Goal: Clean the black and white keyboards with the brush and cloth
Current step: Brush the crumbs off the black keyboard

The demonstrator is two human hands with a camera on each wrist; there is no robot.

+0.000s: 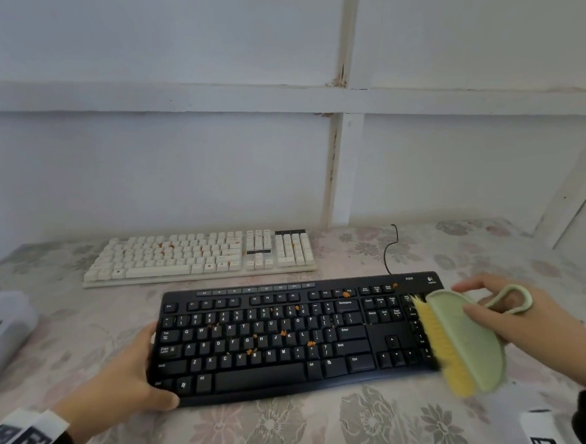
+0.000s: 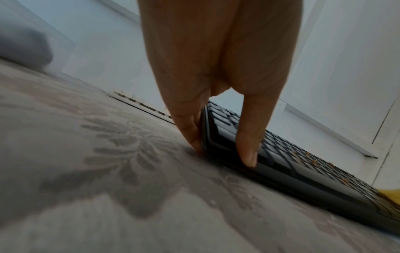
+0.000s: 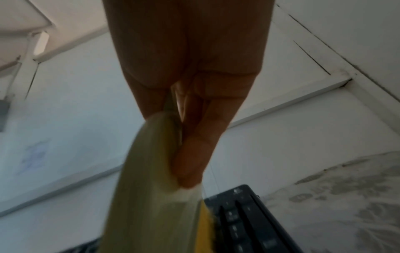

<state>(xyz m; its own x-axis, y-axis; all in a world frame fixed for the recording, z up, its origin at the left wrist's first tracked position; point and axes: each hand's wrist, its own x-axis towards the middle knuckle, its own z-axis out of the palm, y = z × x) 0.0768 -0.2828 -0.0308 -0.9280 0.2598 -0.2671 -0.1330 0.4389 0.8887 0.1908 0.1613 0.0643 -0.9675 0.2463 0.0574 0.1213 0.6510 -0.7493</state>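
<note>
A black keyboard with orange crumbs on its keys lies in front of me on the flowered tablecloth. My left hand grips its left end, thumb on the front corner, fingers against the side edge. My right hand holds a pale green brush with yellow bristles over the keyboard's number pad at the right end. From the right wrist, my fingers pinch the brush body. A white keyboard with orange crumbs lies behind, near the wall. No cloth is in view.
A translucent plastic box stands at the left table edge. The black keyboard's cable curls between the two keyboards at the right. A white panelled wall closes the back of the table.
</note>
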